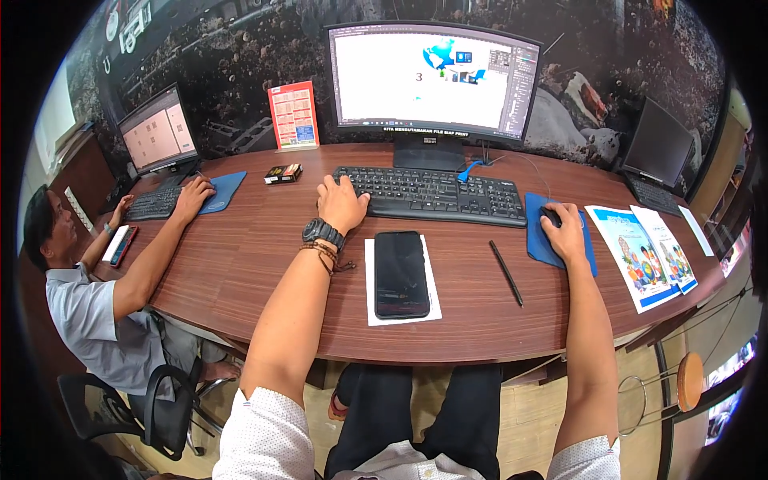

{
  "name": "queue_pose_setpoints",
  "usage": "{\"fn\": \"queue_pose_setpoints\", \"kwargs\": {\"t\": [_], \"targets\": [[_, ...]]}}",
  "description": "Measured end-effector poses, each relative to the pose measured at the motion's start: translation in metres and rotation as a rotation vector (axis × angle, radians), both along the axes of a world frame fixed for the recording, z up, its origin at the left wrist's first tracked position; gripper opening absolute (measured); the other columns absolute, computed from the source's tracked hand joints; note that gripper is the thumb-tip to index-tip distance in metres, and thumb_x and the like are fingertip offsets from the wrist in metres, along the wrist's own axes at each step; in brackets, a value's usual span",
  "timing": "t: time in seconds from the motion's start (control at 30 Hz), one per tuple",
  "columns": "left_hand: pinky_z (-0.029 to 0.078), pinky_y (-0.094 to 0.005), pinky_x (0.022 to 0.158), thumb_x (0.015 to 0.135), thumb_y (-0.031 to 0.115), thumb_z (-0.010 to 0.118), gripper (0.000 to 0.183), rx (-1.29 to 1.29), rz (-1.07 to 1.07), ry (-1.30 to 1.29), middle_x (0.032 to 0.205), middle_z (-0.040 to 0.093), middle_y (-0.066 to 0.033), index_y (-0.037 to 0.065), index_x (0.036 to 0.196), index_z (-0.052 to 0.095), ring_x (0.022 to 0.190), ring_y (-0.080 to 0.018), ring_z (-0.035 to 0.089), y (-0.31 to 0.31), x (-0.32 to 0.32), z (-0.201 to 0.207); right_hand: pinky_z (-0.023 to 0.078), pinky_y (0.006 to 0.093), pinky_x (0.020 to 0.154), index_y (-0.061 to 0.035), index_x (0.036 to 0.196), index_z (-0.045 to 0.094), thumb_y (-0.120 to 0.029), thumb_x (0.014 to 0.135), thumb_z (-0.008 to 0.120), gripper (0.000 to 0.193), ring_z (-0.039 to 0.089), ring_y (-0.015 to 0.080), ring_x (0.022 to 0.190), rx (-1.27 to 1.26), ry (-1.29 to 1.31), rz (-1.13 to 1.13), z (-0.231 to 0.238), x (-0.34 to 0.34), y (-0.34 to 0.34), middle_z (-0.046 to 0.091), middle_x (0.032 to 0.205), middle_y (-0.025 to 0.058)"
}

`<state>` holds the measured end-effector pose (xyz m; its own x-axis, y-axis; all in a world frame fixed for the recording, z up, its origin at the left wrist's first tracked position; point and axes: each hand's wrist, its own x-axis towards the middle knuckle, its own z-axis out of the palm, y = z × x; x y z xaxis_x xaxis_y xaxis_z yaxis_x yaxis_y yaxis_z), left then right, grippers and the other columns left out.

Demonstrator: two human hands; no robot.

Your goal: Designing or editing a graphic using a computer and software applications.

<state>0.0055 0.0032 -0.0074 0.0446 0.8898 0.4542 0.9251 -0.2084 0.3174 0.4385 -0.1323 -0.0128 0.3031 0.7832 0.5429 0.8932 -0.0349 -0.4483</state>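
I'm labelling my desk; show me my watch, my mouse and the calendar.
Watch [316, 231], head view: its dark case.
Mouse [549, 216], head view: its uncovered part.
Calendar [294, 116], head view: its printed front.

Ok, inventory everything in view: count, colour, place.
Desk: 1, brown, across centre.
Monitors: 3, black, left, centre, right.
Keyboards: 3, black, before monitors.
Mouse pads: 2, blue, beside left and centre keyboards.
Mouse: 1 visible, black, on right pad.
Calendar: 1, red-white, left of centre monitor.
Box: 1, black-yellow, before calendar.
Cable piece: 1, blue, centre keyboard.
Phones: 2, dark, desk front and left.
Paper: at least 1, white, under front phone.
Pen: 1, black, right of front phone.
Printed sheets: 2, white-blue, desk's right.
Co-worker: 1, light shirt, far left.
Chair: 1, black, lower left.
Stool: 1, orange seat, lower right.
Left hand: 1, bare, on centre keyboard.
Right hand: 1, bare, on mouse.
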Motion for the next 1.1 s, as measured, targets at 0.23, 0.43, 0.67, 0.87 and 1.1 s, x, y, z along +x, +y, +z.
{"fn": "queue_pose_setpoints", "kwargs": {"t": [0.23, 0.43, 0.67, 0.87, 1.1], "targets": [[0.047, -0.0521, 0.093, 0.086, 0.035, 0.07, 0.05, 0.043, -0.016, 0.029, 0.121, 0.048, -0.0256, -0.003, 0.116, 0.057, 0.113, -0.0435, 0.049, 0.004, -0.003, -0.003, 0.046, 0.0424, 0.098, -0.0103, 0.114, 0.068, -0.024, 0.082, 0.068, 0.035, 0.055, 0.0364, 0.116, 0.0, -0.003, -0.032, 0.0, -0.005, -0.001, 0.055, 0.124, 0.0168], [0.042, -0.0508, 0.098, 0.085, 0.026, 0.07, 0.026, 0.179, -0.182, 0.033, 0.122, 0.053, -0.0227, 0.012, 0.106, 0.071, 0.116, -0.0437, 0.048, 0.004, -0.003, 0.0, 0.046, 0.0421, 0.097, -0.0103, 0.113, 0.068, -0.027, 0.082, 0.068, 0.035, 0.056, 0.0361, 0.115, 0.018, 0.047, -0.013, -0.002, -0.003, 0.0, 0.054, 0.124, 0.0157], [0.043, -0.0507, 0.096, 0.083, 0.032, 0.071, 0.019, 0.313, -0.278, 0.12, 0.117, 0.061, -0.0223, 0.015, 0.086, 0.078, 0.112, -0.0409, 0.054, 0.016, 0.007, -0.01, 0.047, 0.041, 0.096, -0.0085, 0.111, 0.067, -0.021, 0.079, 0.069, 0.035, 0.057, 0.0354, 0.111, 0.092, -0.044, 0.044, -0.01, 0.026, 0.002, 0.055, 0.116, 0.0182], [0.039, -0.0494, 0.102, 0.086, 0.03, 0.071, 0.022, 0.207, -0.257, 0.021, 0.126, 0.055, -0.0241, 0.01, 0.095, 0.076, 0.119, -0.0422, 0.047, 0.0, 0.006, 0.002, 0.046, 0.0413, 0.097, -0.0052, 0.111, 0.065, -0.02, 0.081, 0.067, 0.033, 0.057, 0.0345, 0.113, 0.037, 0.115, 0.007, -0.002, 0.003, -0.003, 0.054, 0.12, 0.0153], [0.036, -0.0533, 0.103, 0.085, 0.046, 0.07, 0.04, 0.11, -0.248, -0.005, 0.131, 0.048, -0.0286, 0.012, 0.108, 0.072, 0.124, -0.0456, 0.042, 0.004, -0.006, 0.002, 0.048, 0.0443, 0.094, -0.0077, 0.107, 0.067, -0.022, 0.078, 0.067, 0.032, 0.057, 0.0353, 0.111, 0.064, 0.031, -0.124, -0.002, -0.007, 0.0, 0.057, 0.117, 0.0143]]}}
